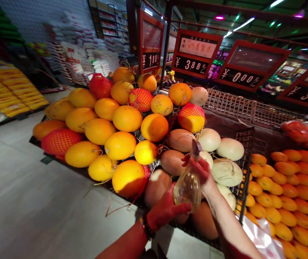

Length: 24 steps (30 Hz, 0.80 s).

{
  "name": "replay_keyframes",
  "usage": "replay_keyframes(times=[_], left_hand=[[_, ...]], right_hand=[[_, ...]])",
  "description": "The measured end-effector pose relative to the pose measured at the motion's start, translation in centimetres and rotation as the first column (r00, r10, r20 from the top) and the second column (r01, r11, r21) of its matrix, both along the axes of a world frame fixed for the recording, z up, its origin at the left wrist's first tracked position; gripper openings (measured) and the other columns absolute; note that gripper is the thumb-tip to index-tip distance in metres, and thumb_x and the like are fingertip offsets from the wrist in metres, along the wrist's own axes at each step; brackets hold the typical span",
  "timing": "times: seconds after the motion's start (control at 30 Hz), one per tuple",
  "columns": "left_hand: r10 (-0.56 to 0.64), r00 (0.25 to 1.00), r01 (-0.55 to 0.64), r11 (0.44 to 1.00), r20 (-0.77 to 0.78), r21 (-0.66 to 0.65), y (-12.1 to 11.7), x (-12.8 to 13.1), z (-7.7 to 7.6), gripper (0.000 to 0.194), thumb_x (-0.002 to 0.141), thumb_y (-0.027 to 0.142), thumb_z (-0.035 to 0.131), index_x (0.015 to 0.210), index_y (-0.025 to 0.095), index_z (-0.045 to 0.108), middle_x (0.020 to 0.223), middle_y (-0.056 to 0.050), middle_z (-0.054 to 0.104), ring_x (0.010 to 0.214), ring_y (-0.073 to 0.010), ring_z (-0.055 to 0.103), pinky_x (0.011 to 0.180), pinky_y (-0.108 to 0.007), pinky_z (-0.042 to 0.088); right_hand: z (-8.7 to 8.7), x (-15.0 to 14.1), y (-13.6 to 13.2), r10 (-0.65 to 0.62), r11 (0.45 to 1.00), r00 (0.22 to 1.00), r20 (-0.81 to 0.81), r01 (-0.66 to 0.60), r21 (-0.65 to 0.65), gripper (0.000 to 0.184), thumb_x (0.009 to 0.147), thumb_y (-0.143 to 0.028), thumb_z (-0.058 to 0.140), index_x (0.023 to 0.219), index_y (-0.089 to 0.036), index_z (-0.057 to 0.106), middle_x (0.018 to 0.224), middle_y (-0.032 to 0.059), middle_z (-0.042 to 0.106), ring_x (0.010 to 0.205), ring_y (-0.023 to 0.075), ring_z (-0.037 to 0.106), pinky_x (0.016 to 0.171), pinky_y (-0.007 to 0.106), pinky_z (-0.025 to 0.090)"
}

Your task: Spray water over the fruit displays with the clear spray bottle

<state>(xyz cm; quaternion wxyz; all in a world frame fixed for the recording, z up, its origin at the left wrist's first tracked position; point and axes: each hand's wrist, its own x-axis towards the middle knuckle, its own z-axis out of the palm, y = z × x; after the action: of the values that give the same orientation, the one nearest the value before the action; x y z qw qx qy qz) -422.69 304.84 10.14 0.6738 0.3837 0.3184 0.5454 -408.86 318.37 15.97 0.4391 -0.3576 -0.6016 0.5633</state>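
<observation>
A clear, ribbed spray bottle [188,190] with a dark nozzle stands tilted between my hands above the melon display. My right hand [201,171] is closed around its neck, just under the nozzle. Low on the bottle, my left hand [163,210] cups the side and base, its thumb lying across the front. A dark bead bracelet [147,227] circles the left wrist. Beneath and around the bottle lie brownish melons [172,162] and pale melons [230,149], partly hidden by my hands and forearms.
Yellow melons [120,145], some in red netting, are heaped on the left. A black crate edge [245,176] separates the melons from small orange fruit [289,205] on the right. Price signs [197,54] stand behind. Grey floor [48,208] extends along the left.
</observation>
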Motion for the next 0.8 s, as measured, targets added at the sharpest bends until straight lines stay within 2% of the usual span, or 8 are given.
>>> replay_keyframes(times=[0.07, 0.13, 0.2, 0.27, 0.33, 0.47, 0.63, 0.8], left_hand=[[-0.022, 1.0, 0.022, 0.999, 0.019, -0.025, -2.2, 0.1, -1.1, 0.087, 0.081, 0.055, 0.101, 0.15, 0.018, 0.063, 0.132, -0.013, 0.075, 0.115, -0.0289, 0.071, 0.099, -0.04, 0.059], [-0.034, 0.998, 0.037, 0.997, 0.046, -0.065, -4.5, 0.5, -2.1, 0.083, 0.083, 0.055, 0.099, 0.148, 0.017, 0.064, 0.12, -0.011, 0.076, 0.097, -0.0219, 0.07, 0.082, -0.033, 0.058], [-0.009, 0.998, 0.015, 0.995, 0.059, -0.103, -6.8, 0.9, -2.8, 0.083, 0.084, 0.056, 0.098, 0.149, 0.017, 0.064, 0.114, -0.01, 0.076, 0.086, -0.0172, 0.066, 0.073, -0.029, 0.054], [0.012, 0.997, 0.0, 0.99, 0.081, -0.143, -9.1, 1.4, -3.5, 0.089, 0.08, 0.056, 0.101, 0.151, 0.018, 0.062, 0.118, -0.012, 0.075, 0.087, -0.0172, 0.065, 0.072, -0.028, 0.054], [0.024, 0.994, -0.005, 0.983, 0.104, -0.183, -11.3, 1.7, -4.1, 0.094, 0.077, 0.056, 0.103, 0.151, 0.017, 0.06, 0.123, -0.014, 0.075, 0.09, -0.0179, 0.066, 0.072, -0.028, 0.055], [0.049, 0.996, -0.028, 0.968, 0.079, -0.251, -15.6, 2.7, -5.5, 0.093, 0.073, 0.057, 0.105, 0.145, 0.017, 0.061, 0.121, -0.013, 0.076, 0.092, -0.0184, 0.068, 0.072, -0.026, 0.055], [0.113, 0.991, -0.082, 0.94, 0.076, -0.33, -21.3, 4.6, -7.5, 0.095, 0.072, 0.061, 0.104, 0.145, 0.015, 0.064, 0.117, -0.013, 0.077, 0.091, -0.0192, 0.069, 0.074, -0.028, 0.055], [0.158, 0.986, -0.126, 0.922, 0.059, -0.367, -25.7, 6.1, -9.4, 0.1, 0.071, 0.067, 0.102, 0.149, 0.016, 0.065, 0.123, -0.017, 0.077, 0.092, -0.0222, 0.069, 0.076, -0.032, 0.057]], right_hand=[[-1.1, 0.1, -2.2, 0.042, 0.999, 0.997, 0.059, -0.043, 0.013, 0.041, 0.101, -0.064, 0.078, 0.11, -0.025, 0.081, 0.107, 0.005, 0.08, 0.097, 0.0293, 0.071, 0.084, 0.038, 0.052], [-2.3, 0.2, -4.4, 0.04, 0.999, 0.991, 0.128, -0.037, -0.027, 0.041, 0.103, -0.064, 0.076, 0.1, -0.024, 0.079, 0.093, 0.0025, 0.076, 0.087, 0.0263, 0.065, 0.076, 0.036, 0.048], [-3.6, 0.3, -6.5, 0.027, 0.997, 0.99, 0.14, -0.016, -0.081, 0.043, 0.103, -0.066, 0.076, 0.095, -0.023, 0.076, 0.084, 0.0005, 0.07, 0.078, 0.0233, 0.058, 0.069, 0.035, 0.043], [-4.9, 0.5, -8.5, 0.033, 0.994, 0.992, 0.12, -0.019, -0.111, 0.044, 0.102, -0.067, 0.077, 0.096, -0.023, 0.075, 0.084, 0.0001, 0.068, 0.077, 0.0225, 0.057, 0.069, 0.034, 0.043], [-6.0, 0.7, -10.5, 0.064, 0.992, 0.991, 0.116, -0.05, -0.113, 0.045, 0.102, -0.067, 0.076, 0.101, -0.023, 0.075, 0.092, 0.0015, 0.071, 0.084, 0.0244, 0.06, 0.075, 0.035, 0.047], [-7.7, 1.2, -13.9, 0.159, 0.984, 0.976, 0.148, -0.144, -0.104, 0.045, 0.106, -0.07, 0.069, 0.105, -0.025, 0.075, 0.107, 0.0034, 0.073, 0.094, 0.0269, 0.061, 0.082, 0.037, 0.047], [-9.5, 1.5, -18.2, 0.277, 0.952, 0.949, 0.153, -0.249, -0.18, 0.045, 0.103, -0.065, 0.07, 0.091, -0.022, 0.073, 0.089, 0.0006, 0.064, 0.083, 0.0227, 0.052, 0.073, 0.035, 0.038], [-11.7, 2.0, -22.3, 0.296, 0.937, 0.949, 0.109, -0.267, -0.226, 0.041, 0.102, -0.063, 0.071, 0.099, -0.022, 0.072, 0.097, 0.0019, 0.069, 0.09, 0.026, 0.06, 0.079, 0.036, 0.044]])
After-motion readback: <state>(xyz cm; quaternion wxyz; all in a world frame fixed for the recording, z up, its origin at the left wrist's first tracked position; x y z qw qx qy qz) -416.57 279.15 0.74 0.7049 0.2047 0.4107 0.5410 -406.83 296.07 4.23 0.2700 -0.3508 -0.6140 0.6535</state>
